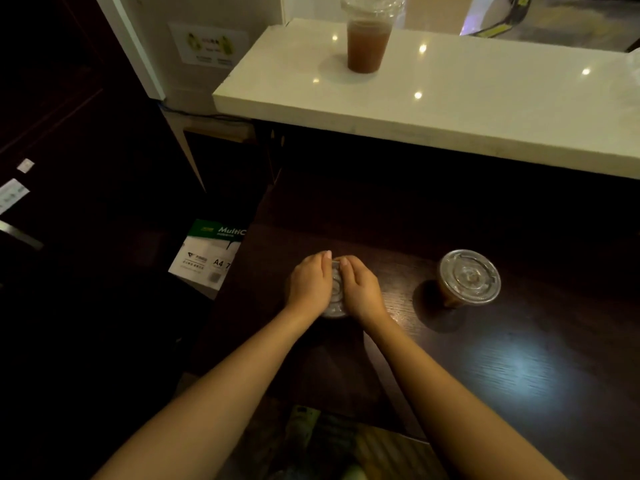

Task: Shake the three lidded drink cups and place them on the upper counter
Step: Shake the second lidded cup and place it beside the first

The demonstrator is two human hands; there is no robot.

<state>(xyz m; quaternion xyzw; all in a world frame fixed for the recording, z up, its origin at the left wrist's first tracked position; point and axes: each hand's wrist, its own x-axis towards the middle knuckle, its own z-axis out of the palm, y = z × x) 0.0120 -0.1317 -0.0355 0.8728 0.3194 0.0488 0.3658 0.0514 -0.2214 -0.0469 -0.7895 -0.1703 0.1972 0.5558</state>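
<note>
- Your left grip (309,284) lies over the left half of the lid of the centre cup (335,296), with the fingers curved down round the rim.
- Your right grip (362,289) covers the right half the same way. The fingertips of both hands nearly meet at the lid's far edge.
- Between your hands only a narrow strip of the clear lid shows. The cup's body and its drink are hidden beneath them.
- That cup stands on the dark wooden surface (519,358), just below the middle of the frame.
- The right cup (469,277) stands upright on the same surface, right of centre and well apart from your hands. Its clear flat lid is on, and brown drink shows at its lower left side.
- The white upper surface (485,112) runs across the upper right of the frame. The upper cup (369,46) stands upright on it at top centre, lidded and partly filled with brown drink.
- A box of A4 paper (211,258) sits left of centre, beside the edge of the dark surface.
- A small sign (209,45) hangs on the wall at upper left.
</note>
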